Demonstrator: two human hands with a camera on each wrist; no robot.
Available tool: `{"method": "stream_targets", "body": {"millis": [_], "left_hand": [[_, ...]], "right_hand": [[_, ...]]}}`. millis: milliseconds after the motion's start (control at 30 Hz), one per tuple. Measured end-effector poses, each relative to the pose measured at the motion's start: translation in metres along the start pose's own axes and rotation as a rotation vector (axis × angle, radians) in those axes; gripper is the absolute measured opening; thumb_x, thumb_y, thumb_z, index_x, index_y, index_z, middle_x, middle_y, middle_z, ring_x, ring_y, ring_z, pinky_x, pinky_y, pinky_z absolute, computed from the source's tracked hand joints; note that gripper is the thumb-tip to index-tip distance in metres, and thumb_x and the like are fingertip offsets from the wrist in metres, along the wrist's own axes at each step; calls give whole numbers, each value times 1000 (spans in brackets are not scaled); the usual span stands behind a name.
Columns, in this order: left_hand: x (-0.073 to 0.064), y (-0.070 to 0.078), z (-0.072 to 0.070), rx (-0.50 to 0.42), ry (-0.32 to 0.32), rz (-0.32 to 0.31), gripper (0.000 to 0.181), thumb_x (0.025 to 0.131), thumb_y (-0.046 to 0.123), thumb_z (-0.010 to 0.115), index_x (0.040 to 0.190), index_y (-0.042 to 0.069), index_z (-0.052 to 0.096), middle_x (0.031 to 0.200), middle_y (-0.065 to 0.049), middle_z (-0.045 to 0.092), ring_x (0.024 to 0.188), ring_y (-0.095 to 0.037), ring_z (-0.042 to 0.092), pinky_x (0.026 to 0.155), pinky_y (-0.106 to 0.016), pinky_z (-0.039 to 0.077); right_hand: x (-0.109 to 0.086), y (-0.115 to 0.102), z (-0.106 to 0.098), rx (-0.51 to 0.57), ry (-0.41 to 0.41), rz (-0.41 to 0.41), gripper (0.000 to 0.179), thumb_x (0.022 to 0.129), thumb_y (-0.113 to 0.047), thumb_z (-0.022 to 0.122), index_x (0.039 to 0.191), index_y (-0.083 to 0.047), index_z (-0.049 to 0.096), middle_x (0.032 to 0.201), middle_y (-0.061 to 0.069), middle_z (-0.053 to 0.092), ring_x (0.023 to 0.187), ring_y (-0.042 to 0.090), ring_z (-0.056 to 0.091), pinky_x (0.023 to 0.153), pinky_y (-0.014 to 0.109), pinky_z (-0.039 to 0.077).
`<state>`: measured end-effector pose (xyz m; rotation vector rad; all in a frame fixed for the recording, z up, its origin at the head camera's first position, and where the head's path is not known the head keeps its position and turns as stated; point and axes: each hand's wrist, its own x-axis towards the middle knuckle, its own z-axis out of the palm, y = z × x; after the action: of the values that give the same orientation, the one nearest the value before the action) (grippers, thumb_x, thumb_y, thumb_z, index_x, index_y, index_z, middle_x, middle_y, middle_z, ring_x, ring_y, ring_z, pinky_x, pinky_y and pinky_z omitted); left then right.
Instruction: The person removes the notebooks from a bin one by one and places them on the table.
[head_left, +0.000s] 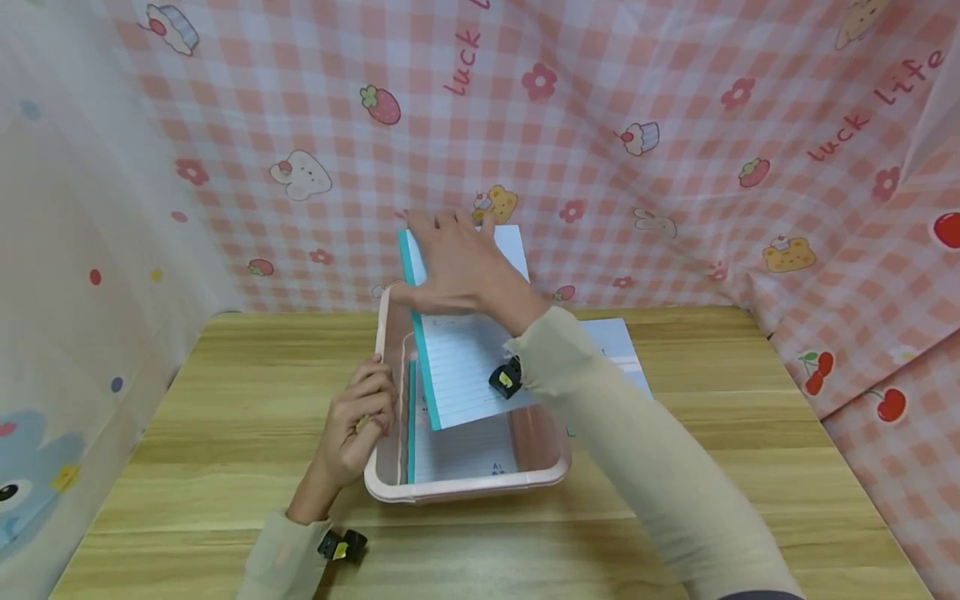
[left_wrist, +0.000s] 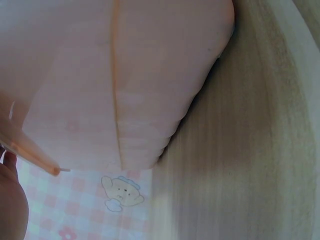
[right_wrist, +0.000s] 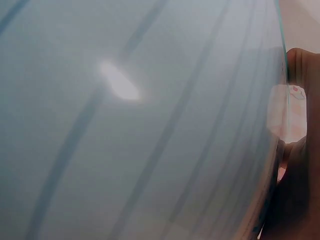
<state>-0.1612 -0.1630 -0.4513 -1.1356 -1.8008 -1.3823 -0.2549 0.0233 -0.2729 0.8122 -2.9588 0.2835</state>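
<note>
Currently, the relation that matters is vertical: the upper lined pad (head_left: 465,354) lies above the mouth of the pink plastic bin (head_left: 480,486), its near end over the interior and its far end reaching toward the far edge of the bench (head_left: 225,433). Its long axis runs roughly from near edge to far edge, slightly skewed; the far end appears higher, though the exact tilt cannot be judged. The teal binding faces the bench's left edge. Inside the bin, the lower lined pad (head_left: 465,454) lies with its binding on the same side.

Hands: the right hand (head_left: 461,267) is nearer the upper pad and holds it, fingers bent over the far edge, thumb toward the bound side. Back of hand faces up. The right forearm slants in from the bench's near right corner, crossing above the bin's right rim.

The left hand (head_left: 363,417) grips the bin's left rim, its fingers curled; the left forearm enters from the near left. The bin stands around mid-bench, between left and right edges. A white sheet or pad (head_left: 611,335) lies right of it, toward the far edge, partly hidden by the right sleeve (head_left: 637,433).
</note>
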Motion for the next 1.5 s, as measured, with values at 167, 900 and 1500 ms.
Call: {"method": "stream_targets", "body": {"millis": [167, 900, 1500], "left_hand": [[0, -1, -2, -4, -2, 4, 28, 72, -9, 40, 59, 15, 42, 72, -4, 49, 87, -24, 46, 114, -45, 31], [1, -1, 0, -7, 1, 33, 27, 71, -10, 40, 59, 14, 43, 71, -5, 47, 83, -24, 45, 111, -43, 32], [2, -1, -1, -8, -2, 65, 28, 74, -9, 38, 59, 14, 43, 71, -4, 46, 82, -23, 44, 111, -44, 32]], "right_hand": [[-4, 9, -10, 9, 19, 0, 92, 84, -74, 52, 159, -25, 30, 152, 11, 44, 146, 32, 34, 117, 71, 16], [-30, 88, -20, 26, 75, 49, 85, 81, -59, 59, 151, -16, 37, 149, 13, 50, 125, 35, 43, 99, 55, 25], [-60, 178, 4, 10, 15, 200, 91, 85, -62, 62, 154, -9, 35, 157, 20, 40, 144, 45, 32, 112, 76, 12]]}}
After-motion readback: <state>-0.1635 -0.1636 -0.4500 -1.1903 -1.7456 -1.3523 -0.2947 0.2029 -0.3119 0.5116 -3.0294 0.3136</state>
